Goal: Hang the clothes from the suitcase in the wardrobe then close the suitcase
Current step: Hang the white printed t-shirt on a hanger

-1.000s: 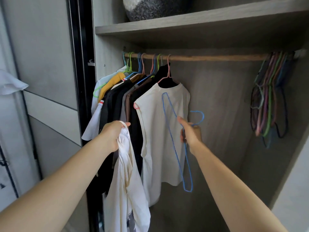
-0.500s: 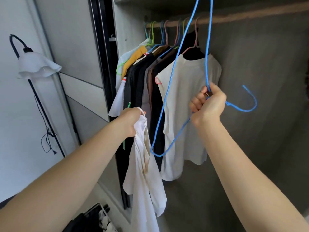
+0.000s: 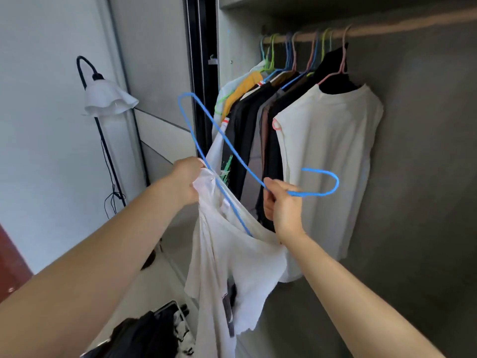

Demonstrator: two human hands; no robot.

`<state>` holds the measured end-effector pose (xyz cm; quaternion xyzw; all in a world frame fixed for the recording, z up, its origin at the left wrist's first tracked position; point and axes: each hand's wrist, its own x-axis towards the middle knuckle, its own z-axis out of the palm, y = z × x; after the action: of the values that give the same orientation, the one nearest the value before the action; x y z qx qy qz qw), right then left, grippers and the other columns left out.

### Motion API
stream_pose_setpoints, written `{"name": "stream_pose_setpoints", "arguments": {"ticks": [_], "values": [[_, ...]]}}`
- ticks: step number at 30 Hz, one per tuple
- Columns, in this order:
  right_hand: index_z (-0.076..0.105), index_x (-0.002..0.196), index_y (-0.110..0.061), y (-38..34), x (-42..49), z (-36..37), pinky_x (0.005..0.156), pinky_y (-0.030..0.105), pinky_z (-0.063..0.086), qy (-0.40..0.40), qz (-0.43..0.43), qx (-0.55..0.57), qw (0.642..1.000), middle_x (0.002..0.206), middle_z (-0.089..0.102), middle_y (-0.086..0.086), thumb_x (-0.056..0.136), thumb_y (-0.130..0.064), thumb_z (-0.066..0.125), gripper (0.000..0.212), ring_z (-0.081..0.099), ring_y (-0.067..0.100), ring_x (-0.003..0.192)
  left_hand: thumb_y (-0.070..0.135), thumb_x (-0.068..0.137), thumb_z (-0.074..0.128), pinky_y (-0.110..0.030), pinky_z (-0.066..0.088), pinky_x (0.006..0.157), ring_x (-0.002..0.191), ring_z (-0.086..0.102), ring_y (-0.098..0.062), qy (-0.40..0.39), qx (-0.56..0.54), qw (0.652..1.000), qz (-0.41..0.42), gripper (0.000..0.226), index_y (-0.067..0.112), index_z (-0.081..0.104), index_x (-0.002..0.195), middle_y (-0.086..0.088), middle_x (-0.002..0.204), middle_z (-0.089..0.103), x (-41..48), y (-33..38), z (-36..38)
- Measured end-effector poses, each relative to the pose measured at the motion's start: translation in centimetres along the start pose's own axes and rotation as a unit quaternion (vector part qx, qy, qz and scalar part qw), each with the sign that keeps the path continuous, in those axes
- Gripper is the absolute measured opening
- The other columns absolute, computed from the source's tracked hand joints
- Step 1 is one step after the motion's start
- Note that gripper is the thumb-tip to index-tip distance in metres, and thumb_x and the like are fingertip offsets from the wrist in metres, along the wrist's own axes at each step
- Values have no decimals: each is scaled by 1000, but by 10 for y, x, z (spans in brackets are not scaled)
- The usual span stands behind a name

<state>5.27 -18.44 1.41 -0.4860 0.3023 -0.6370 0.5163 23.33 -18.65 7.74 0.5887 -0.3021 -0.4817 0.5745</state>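
Note:
My left hand (image 3: 189,180) grips the collar of a white T-shirt (image 3: 227,259) that hangs down in front of the open wardrobe. A blue wire hanger (image 3: 206,120) is held at its neck by my right hand (image 3: 282,202), hook pointing right. One arm of the hanger runs down into the shirt's neck opening. Behind, several garments hang on coloured hangers from the wooden rail (image 3: 387,28); the nearest is a cream T-shirt (image 3: 333,156). The suitcase (image 3: 154,332), open with dark clothes in it, shows at the bottom edge.
A floor lamp (image 3: 108,99) with a white shade stands left by the wall, its cord hanging down. The dark wardrobe door frame (image 3: 198,60) runs vertically left of the clothes. The wardrobe's right part behind the cream shirt is bare grey panel (image 3: 426,177).
My right hand has lowered and tipped the blue hanger leftward, sliding one arm into the white shirt's neck. My left hand has shifted left with the shirt. The view has dropped, showing the suitcase.

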Motion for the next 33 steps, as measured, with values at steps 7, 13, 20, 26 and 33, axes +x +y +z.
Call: {"name": "stream_pose_setpoints", "arguments": {"ticks": [7, 13, 20, 26, 33], "values": [[37, 48, -6, -10, 19, -24, 41, 19, 21, -167, -19, -267, 949, 46, 29, 5, 93, -5, 55, 48, 23, 12, 41, -5, 91, 47, -29, 53, 48, 62, 57, -18, 107, 54, 992, 33, 17, 10, 55, 87, -7, 75, 57, 4, -18, -69], [35, 51, 3, -23, 31, -32, 47, 20, 26, -243, -14, -379, 893, 49, 31, 15, 92, -8, 54, 46, 26, 20, 49, -2, 82, 57, -25, 43, 68, 77, 53, -23, 183, 377, 897, 143, 22, 18, 64, 89, 0, 82, 57, 4, -38, -103], [29, 52, -5, -26, 36, -29, 54, 36, 21, -276, -2, -466, 841, 53, 25, 12, 84, -6, 54, 41, 20, 24, 55, -4, 81, 49, -25, 42, 72, 83, 56, -25, 153, 416, 887, 128, 31, 16, 70, 92, 2, 79, 56, -2, -45, -107], [49, 49, -10, -25, 32, -10, 46, 17, 30, -302, 34, -495, 814, 41, 38, -5, 90, -22, 63, 45, 33, 11, 42, -3, 74, 64, -20, 40, 62, 80, 57, -15, 72, 397, 900, 165, 25, 21, 67, 80, 6, 76, 60, -13, -56, -74], [55, 57, -9, -31, 34, -6, 43, 22, 32, -310, 72, -465, 826, 46, 36, 3, 92, -29, 64, 41, 32, 16, 43, 20, 80, 64, -14, 38, 67, 73, 54, 1, 22, 324, 910, 258, 9, 25, 71, 83, 10, 83, 67, -27, -63, -65]]}}
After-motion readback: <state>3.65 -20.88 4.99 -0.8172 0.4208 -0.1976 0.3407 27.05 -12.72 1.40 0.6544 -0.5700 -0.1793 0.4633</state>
